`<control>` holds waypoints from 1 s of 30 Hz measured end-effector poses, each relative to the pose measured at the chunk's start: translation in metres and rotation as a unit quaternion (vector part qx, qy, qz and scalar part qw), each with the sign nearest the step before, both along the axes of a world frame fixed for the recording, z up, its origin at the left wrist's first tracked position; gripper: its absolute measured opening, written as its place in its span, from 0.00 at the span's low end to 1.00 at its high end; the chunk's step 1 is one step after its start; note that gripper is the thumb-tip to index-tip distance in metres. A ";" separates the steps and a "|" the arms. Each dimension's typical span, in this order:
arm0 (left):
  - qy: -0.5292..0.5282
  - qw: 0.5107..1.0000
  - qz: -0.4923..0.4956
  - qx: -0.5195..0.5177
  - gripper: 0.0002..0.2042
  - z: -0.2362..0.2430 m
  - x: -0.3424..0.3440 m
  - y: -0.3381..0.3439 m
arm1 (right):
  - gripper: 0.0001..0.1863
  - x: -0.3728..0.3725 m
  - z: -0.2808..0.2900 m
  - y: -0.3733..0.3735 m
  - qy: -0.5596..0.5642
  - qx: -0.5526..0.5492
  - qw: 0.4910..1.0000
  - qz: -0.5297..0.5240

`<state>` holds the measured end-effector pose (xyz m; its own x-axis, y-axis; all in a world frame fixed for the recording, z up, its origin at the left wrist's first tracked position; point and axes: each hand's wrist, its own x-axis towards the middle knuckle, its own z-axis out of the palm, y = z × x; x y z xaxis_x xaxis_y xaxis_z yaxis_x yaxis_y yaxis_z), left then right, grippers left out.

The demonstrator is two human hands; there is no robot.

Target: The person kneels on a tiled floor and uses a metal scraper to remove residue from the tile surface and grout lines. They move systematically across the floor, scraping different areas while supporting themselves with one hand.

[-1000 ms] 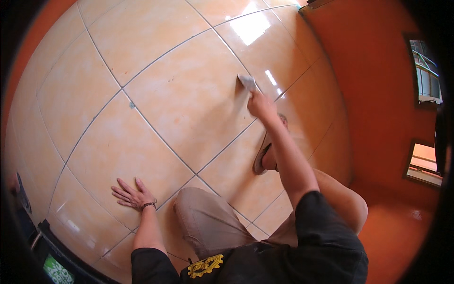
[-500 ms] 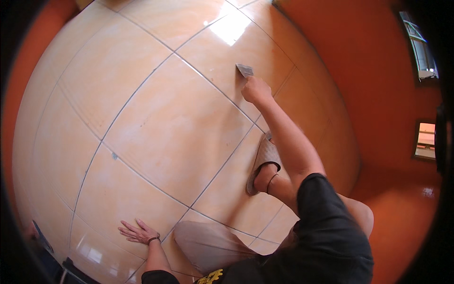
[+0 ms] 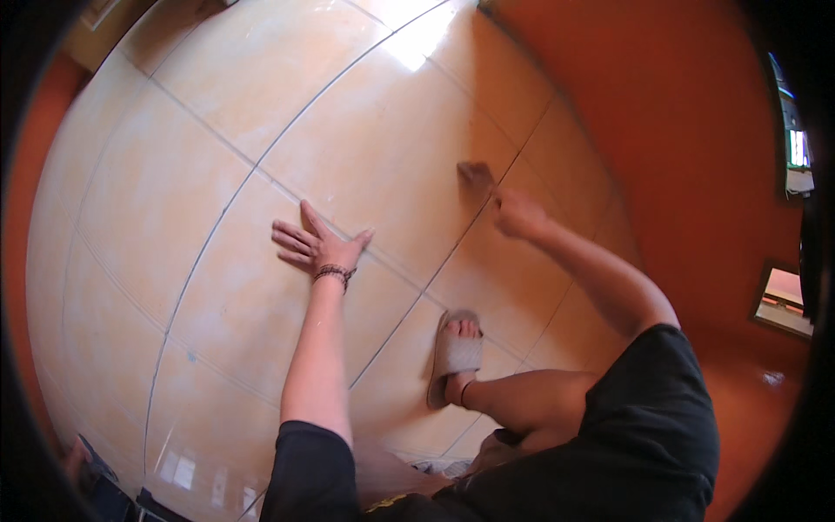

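My right hand [image 3: 520, 215] is closed around a scraper, held low near the wall side of the floor. The scraper's flat, roughly triangular metal blade [image 3: 475, 175] points away to the left and is smeared by motion; my fist hides its handle. Over the glossy cream floor tiles [image 3: 287, 331] my left hand [image 3: 322, 244] is stretched out with its fingers spread and nothing in it. Beaded bracelets [image 3: 333, 274] circle that wrist. Whether the left palm presses on the tile or hovers just above cannot be told.
An orange wall [image 3: 626, 104] rises along the right side. My foot in a light woven slipper [image 3: 458, 355] is planted between my arms. A small bluish speck [image 3: 191, 356] lies on a tile at the left. Dark objects [image 3: 109, 496] stand at the lower left corner.
My left hand has moved from low beside my knee to farther forward on the floor. My right hand, with the scraper, has drawn back and to the right. The view has shifted too.
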<state>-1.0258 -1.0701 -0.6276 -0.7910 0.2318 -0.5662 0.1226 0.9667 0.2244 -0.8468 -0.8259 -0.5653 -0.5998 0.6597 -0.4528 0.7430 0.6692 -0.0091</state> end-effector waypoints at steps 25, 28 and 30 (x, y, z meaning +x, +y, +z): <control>-0.098 0.977 0.050 -0.181 0.75 -0.018 0.010 0.076 | 0.17 0.033 -0.002 0.115 -0.004 -0.044 0.991 -0.128; -0.087 0.975 0.060 -0.194 0.75 -0.010 0.005 0.069 | 0.18 0.040 -0.009 0.056 -0.011 -0.045 0.991 -0.126; -0.090 0.977 0.065 -0.183 0.74 -0.011 0.005 0.067 | 0.20 0.034 -0.006 0.039 0.002 -0.053 0.987 -0.154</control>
<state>-1.0211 -1.0034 -0.6391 -0.6797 -0.1077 -0.7256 -0.0157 0.9911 -0.1325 -0.8129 -0.7871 -0.5714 -0.3803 0.7604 -0.5264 0.9108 0.4067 -0.0706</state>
